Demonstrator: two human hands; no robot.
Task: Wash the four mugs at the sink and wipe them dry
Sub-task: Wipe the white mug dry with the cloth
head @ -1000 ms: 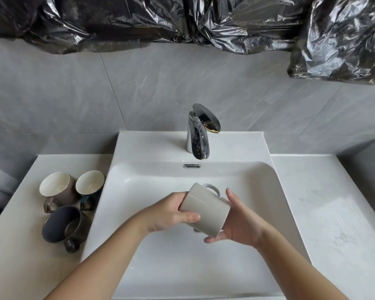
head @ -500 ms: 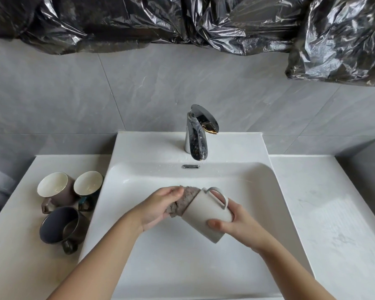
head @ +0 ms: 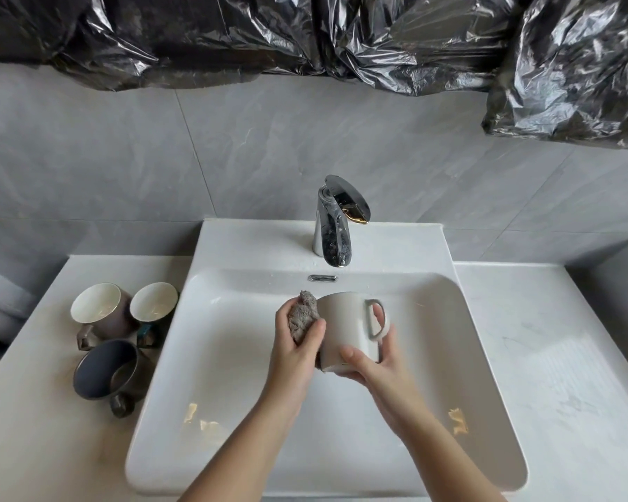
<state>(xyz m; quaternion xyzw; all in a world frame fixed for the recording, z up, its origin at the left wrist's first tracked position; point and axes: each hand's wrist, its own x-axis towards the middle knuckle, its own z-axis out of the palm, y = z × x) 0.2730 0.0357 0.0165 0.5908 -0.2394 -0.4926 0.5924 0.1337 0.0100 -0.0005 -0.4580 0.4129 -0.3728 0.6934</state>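
Cloth (head: 302,317) partly hidden by left hand (head: 296,351); mug (head: 343,327) interior unseen.

1. We see the sink (head: 232,447) set in the counter (head: 559,393), with the tap (head: 336,226) behind its basin.
2. On the counter, left of the sink, sit three mugs (head: 102,313).
3. Over the basin, the fourth mug (head: 341,327) sits between our left hand (head: 296,353), which holds a cloth (head: 302,317), and our right hand (head: 374,367).

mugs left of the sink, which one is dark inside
The front mug, grey inside; the brown mug and the teal-handled mug behind it are white inside.
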